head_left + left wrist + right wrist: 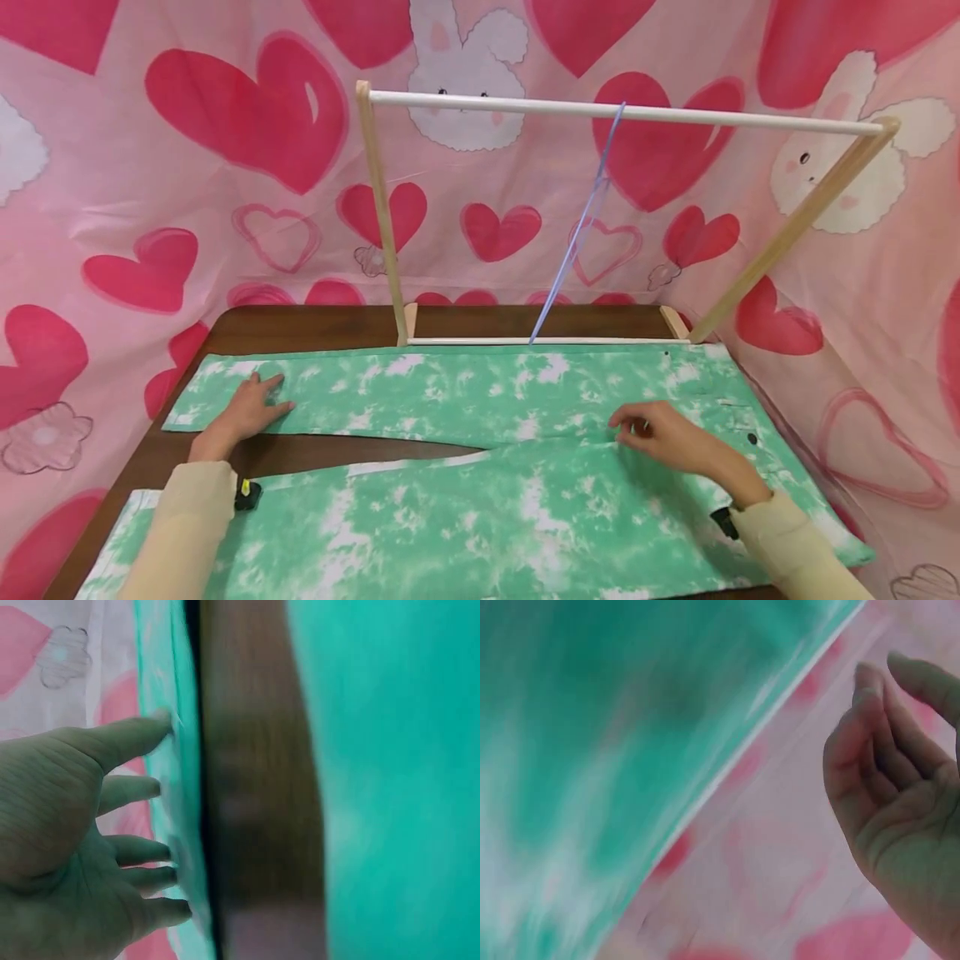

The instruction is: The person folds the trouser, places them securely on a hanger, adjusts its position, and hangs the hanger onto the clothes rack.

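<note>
Green-and-white tie-dye pants [465, 392] lie flat on the brown table, waist toward the right and the two legs reaching left. On the far leg, near its hem, my left hand [247, 410] rests with fingers spread. The left wrist view shows the same hand [82, 825] with fingertips at the fabric's edge. My right hand [663, 433] hovers over the pants near where the legs meet. Its fingers are loosely bent with a gap to the thumb, and nothing is between them in the right wrist view, where the hand [907, 780] appears beside the blurred green fabric [630, 735].
A wooden rack [382, 208] with a white top bar [510, 105] stands at the back of the table [300, 325]. A thin blue-purple hanger [573, 242] hangs from the bar. Pink heart-and-bunny cloth [480, 225] covers the walls behind and beside the table.
</note>
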Demonstrator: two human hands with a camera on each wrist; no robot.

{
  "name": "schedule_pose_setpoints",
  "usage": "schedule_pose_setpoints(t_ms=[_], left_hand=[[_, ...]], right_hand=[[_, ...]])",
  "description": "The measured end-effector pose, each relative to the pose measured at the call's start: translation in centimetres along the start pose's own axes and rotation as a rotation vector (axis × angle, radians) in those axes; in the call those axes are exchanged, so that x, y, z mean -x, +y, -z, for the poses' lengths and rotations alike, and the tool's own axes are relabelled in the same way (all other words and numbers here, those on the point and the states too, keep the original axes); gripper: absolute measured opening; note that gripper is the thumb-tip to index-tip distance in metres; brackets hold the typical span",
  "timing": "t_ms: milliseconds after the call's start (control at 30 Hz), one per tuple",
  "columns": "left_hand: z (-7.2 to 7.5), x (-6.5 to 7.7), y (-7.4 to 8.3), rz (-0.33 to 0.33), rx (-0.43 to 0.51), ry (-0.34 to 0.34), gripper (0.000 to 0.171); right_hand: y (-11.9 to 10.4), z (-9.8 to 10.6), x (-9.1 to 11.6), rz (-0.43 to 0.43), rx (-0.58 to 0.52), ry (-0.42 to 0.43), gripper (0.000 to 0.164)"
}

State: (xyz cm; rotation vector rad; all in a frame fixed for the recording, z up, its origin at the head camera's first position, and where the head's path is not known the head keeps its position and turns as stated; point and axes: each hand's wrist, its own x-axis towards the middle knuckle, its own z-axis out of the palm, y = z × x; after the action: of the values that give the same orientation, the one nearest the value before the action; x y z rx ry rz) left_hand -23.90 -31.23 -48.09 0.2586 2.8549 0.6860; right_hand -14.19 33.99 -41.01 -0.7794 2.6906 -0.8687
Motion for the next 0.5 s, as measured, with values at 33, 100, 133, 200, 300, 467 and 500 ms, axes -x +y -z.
schedule_pose_setpoints(t_ms=[33,100,133,200,300,467,500], left_hand=[[-0.2,0.2,0.5,-0.029,-0.015,0.012,0.069],[-0.9,0.7,2.1,-0.100,-0.036,0.040,0.066],[-1.4,1.1,3.0,-0.148,-0.042,0.062,0.063],[-2.3,2.0,5.4,-0.251,-0.051,0.095,0.059],[-3.6,3.6,9.2,-0.382,-0.004,0.084,0.050],[-5.3,6.3,13.4,-0.437,0.186,-0.109,0.022],[-5.6,6.8,13.8,-0.428,0.220,-0.156,0.016]], right_hand=[[-1.2,-1.2,0.0,0.032,-0.059,-0.072,0.012],[-3.5,-3.5,0.3,0.089,-0.185,-0.210,0.010],[-4.4,-4.7,0.5,0.125,-0.235,-0.273,0.010],[-5.9,-6.8,0.9,0.195,-0.295,-0.382,0.013],[-7.2,-9.3,1.4,0.274,-0.265,-0.458,0.020],[-8.7,-12.1,1.8,0.232,-0.052,-0.431,0.024],[-8.9,-12.6,1.9,0.211,-0.029,-0.420,0.021]])
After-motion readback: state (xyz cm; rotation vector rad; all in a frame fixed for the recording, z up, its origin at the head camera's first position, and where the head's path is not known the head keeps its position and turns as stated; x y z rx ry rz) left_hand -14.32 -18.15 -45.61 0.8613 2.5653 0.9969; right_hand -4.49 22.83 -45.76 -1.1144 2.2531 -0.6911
